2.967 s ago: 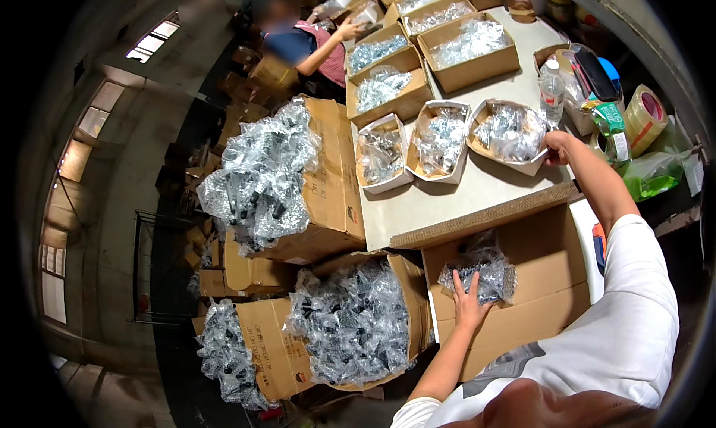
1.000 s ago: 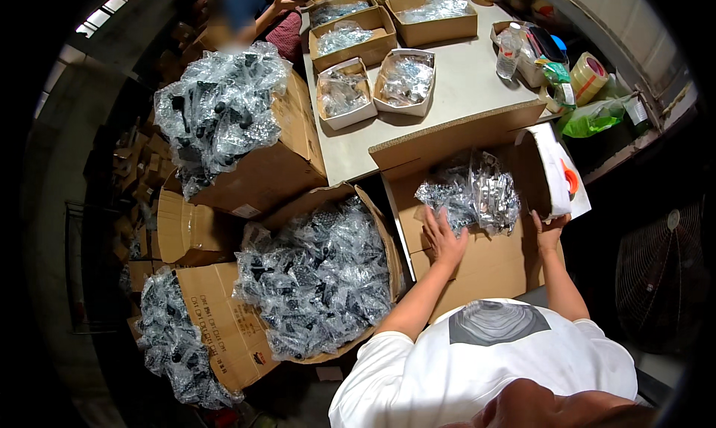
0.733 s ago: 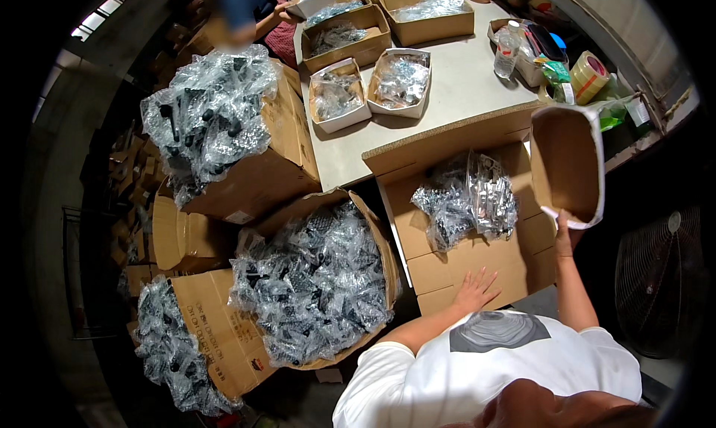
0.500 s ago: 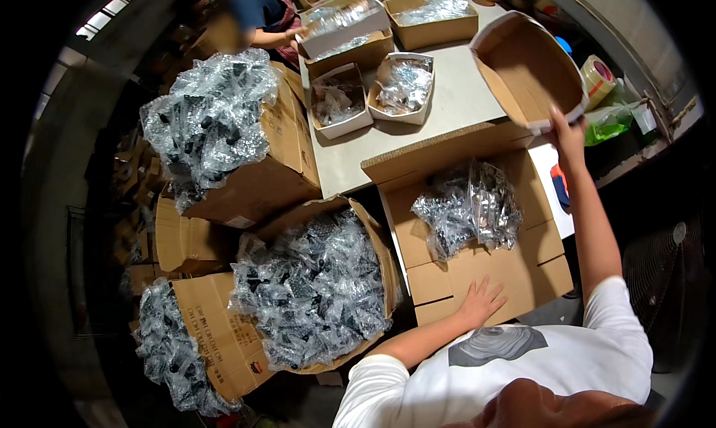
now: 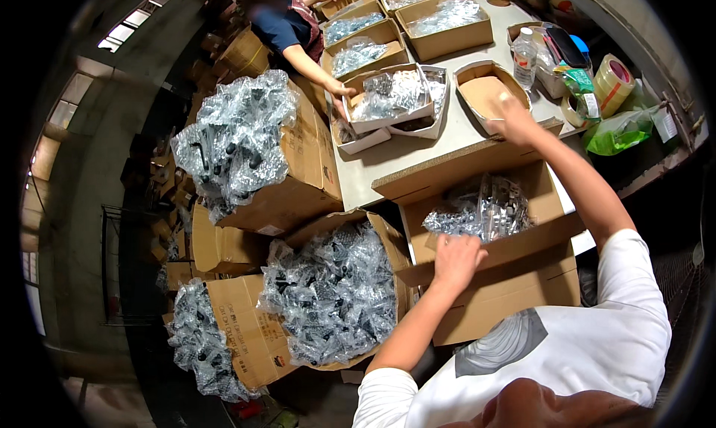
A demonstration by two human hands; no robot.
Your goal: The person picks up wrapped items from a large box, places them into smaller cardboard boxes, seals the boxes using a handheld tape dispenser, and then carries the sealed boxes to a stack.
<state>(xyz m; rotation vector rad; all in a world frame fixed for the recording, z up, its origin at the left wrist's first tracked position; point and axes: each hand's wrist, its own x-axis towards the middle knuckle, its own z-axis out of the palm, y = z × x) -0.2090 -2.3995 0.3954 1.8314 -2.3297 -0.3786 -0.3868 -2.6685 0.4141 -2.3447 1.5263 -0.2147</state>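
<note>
The left hand [image 5: 459,261] curls its fingers over the raised near flap [image 5: 537,238] of the carton [image 5: 455,167], gripping it; the right hand [image 5: 514,123], blurred, is at the white tray's [image 5: 479,91] near rim, and I cannot tell whether it grips. Dark characters mark the box flap [image 5: 250,327] at left. The bags [image 5: 496,208] lie inside the carton, just beyond the left hand.

Packing workshop | cartons [image 5: 317,155] heaped with bubble-wrapped goods [image 5: 332,294] (brimming over, in fact) | open box [image 5: 541,232] | tape roll [image 5: 614,85] | worktable [image 5: 362,176]
</note>
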